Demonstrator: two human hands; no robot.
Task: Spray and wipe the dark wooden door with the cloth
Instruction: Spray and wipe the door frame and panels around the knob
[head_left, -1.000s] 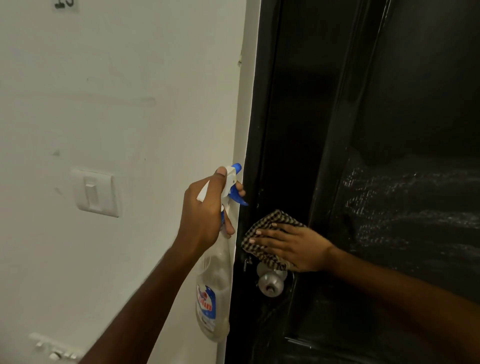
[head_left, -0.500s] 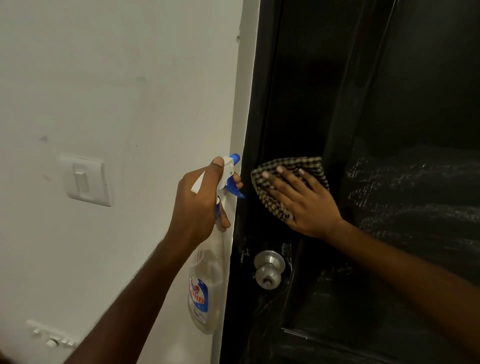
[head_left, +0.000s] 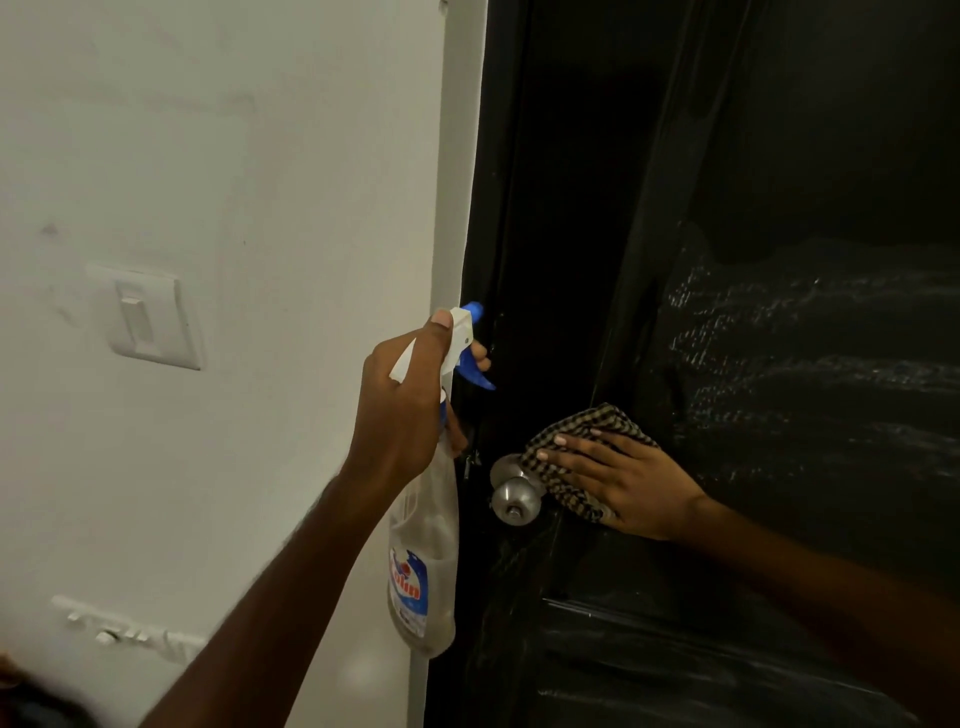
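Clamped round the spray bottle's (head_left: 423, 561) neck, the left hand (head_left: 405, 400) held it upright, one finger on the blue trigger. Flat-fingered, the right hand (head_left: 628, 483) pressed the checked cloth (head_left: 587, 431) against the dark door (head_left: 779, 156), just beside the silver knob (head_left: 517, 499).

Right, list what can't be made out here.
All head view.
Clear plastic spray bottle: neck hidden by left hand; label blurred.
Checked brown cloth: middle under right hand.
Round silver doorknob: right side behind cloth.
Dark wooden door: top, right cut by frame.
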